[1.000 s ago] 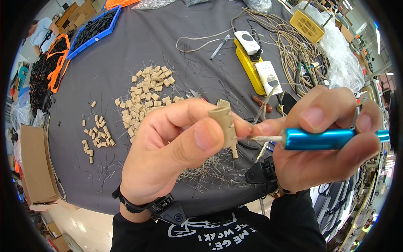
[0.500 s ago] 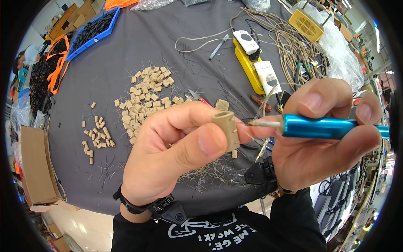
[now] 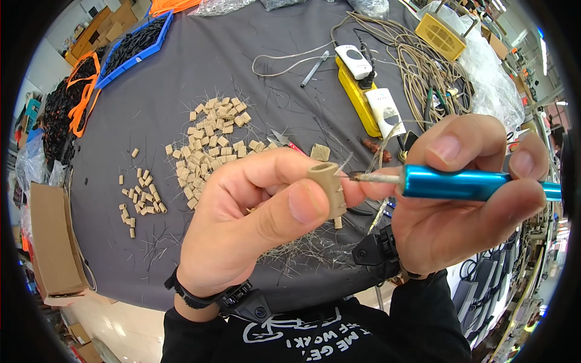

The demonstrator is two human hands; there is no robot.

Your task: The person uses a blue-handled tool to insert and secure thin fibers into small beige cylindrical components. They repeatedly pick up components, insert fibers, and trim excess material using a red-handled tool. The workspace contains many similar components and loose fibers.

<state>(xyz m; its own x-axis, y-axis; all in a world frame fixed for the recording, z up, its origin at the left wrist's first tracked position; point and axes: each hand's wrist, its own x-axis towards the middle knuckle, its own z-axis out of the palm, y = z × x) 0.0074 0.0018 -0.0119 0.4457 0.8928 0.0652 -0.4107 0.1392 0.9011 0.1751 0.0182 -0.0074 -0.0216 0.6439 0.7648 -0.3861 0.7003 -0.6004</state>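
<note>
My left hand [image 3: 254,212] is closed on a small tan webbing loop [image 3: 327,187], pinched between thumb and forefinger with its open end up. Short thread ends stick out along the loop's right side. In my right hand [image 3: 466,206] is a soldering iron [image 3: 457,183] with a shiny blue handle and a slim, darkened tip. That tip points left, close to the loop's right edge; whether it touches I cannot tell. A pale thread [image 3: 345,162] rises between the two. Fingertips of both hands meet behind the tip.
A heap of tan loops [image 3: 209,136] lies beyond my left hand, a smaller group [image 3: 144,192] farther left. Thread scraps [image 3: 296,254] litter the near cloth. At the right are a yellow power strip [image 3: 360,100] and coiled cable [image 3: 417,54]; a blue tray [image 3: 136,51] stands far left.
The iron has shifted slightly left, bringing its tip closer to the loop. A pale thread now stands up beside the loop. My left hand has barely moved.
</note>
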